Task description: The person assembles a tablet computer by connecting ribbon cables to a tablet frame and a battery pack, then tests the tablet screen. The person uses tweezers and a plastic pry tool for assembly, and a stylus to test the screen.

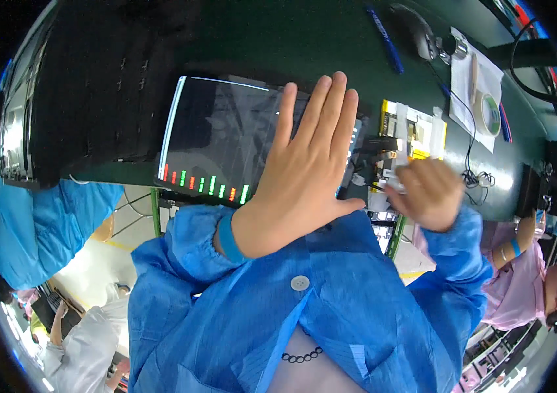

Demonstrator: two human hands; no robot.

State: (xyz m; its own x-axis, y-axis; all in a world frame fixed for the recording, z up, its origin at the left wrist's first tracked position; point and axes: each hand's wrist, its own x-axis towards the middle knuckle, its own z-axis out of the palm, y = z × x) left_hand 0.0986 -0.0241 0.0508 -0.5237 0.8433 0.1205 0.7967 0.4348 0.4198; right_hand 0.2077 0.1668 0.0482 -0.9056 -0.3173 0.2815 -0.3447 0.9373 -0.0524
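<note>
A lit display panel (219, 131), dark with red and green bars along its near edge, lies on the dark green bench. My left hand (301, 167) is spread flat over its right part, fingers stretched and thumb out to the right; whether the palm presses on the glass I cannot tell. My right hand (432, 196) is curled, a little blurred, at the near edge of a yellow-edged circuit assembly (416, 128) with pale tape strips. What its fingers pinch, if anything, is hidden. A dark connector (380, 144) sits between panel and assembly.
Dark stacked panels (88, 92) fill the bench's left side. Toward the far right are a blue pen (385, 39), a computer mouse (414, 29), a tape roll (487, 114) on white paper and a tangled thin cable (478, 178). Co-workers sit on both sides.
</note>
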